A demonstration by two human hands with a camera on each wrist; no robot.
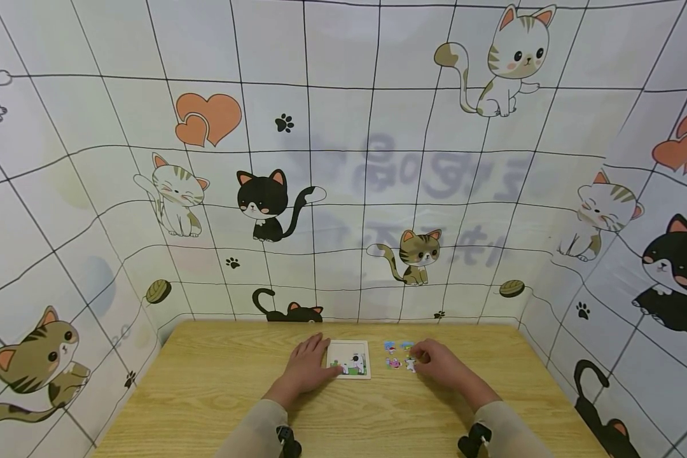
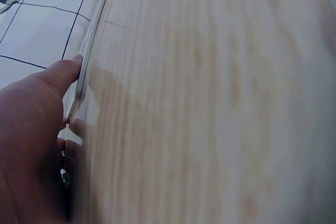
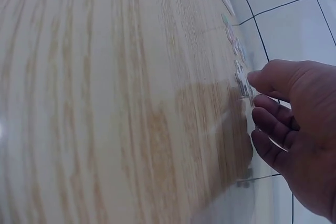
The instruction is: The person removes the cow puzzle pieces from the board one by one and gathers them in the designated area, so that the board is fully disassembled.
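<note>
A small square puzzle board [image 1: 343, 350] is found flat on the counter [image 1: 206, 388], near its far edge and roughly midway across. A pale rim is noted; a white figure with black markings and patches of green are seen across its lower part. To the right of the board, and apart from it, four small coloured pieces are laid in two rows: a blue-and-red piece [image 1: 390, 347], a blue-and-green piece [image 1: 407, 345], a pink piece [image 1: 393, 364] and a whitish piece [image 1: 410, 364].

The board is flanked by the left hand [image 1: 305, 370], whose fingers are extended along the board's left side, with the thumb set over the lower left corner. The right hand [image 1: 442, 366] is placed at the right-hand pieces, the whitish one being partly covered in the head view. Its thumb and visible fingers are loosely bent and spread apart; whether a piece is touched cannot be told.

Both arms are covered by beige sleeves [image 1: 263, 426], and a black device [image 1: 289, 441] is worn at each wrist. The counter is bordered by a white wall covering [image 1: 343, 114], printed with dark grid lines, cats, hearts and paw marks.
</note>
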